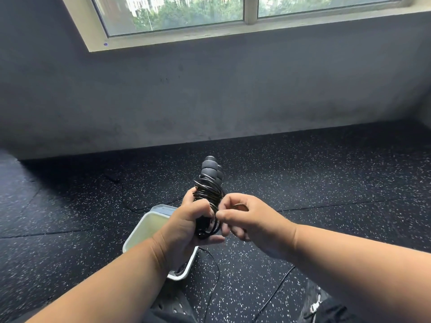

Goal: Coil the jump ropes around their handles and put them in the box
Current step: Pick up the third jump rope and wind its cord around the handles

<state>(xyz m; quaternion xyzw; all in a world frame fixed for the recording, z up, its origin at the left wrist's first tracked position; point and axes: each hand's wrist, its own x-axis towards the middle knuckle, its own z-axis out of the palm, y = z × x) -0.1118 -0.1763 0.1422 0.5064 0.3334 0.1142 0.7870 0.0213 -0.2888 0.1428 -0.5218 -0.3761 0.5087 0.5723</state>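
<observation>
The left hand [186,220] was wrapped around the jump rope handles [211,170], with its fingers curled tight about the lower part of them. The two grey foam handles were held side by side and pointed up and away, toward the far wall. A black rope [208,194] was wound around them in many shiny loops, from just above the left hand down to below its thumb.

The right hand [247,220] was placed just to the right of the bundle and touched it. Its thumb and first finger were pinched together at the rope loops (which strand was pinched could not be told). The other fingers of that hand were curled under.

A white box [140,231] was set on the floor right under the left hand and wrist. It was seen to be open at the top, with a pale inside. Its near corner was partly hidden by the left arm.

More thin black rope [215,266] was laid on the floor, near and to the right of the box. One strand ran in a curve by the box corner, and another ran toward the near right.

The floor [326,183] was made of black rubber with small white specks. A dark grey wall [210,94] was seen at the far side, and a window [186,15] was set above it, with green trees outside.
</observation>
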